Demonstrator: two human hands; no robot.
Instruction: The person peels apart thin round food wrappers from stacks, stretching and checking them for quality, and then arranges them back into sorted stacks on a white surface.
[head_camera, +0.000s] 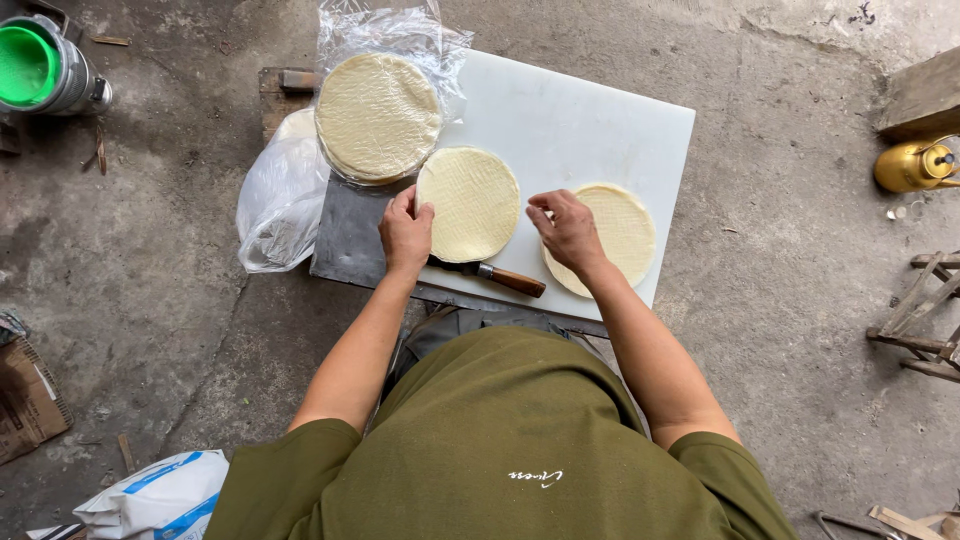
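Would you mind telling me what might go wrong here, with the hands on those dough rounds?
1. The knife lies partly under the middle round, close to the left hand; reaching blind could cut a finger.
2. The right hand presses the right round near the white board edge; it might slide off onto the dirty floor.

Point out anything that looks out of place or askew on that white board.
The knife lies partly under the middle dough round, only its wooden handle showing. The right-hand round overhangs the board's near edge.
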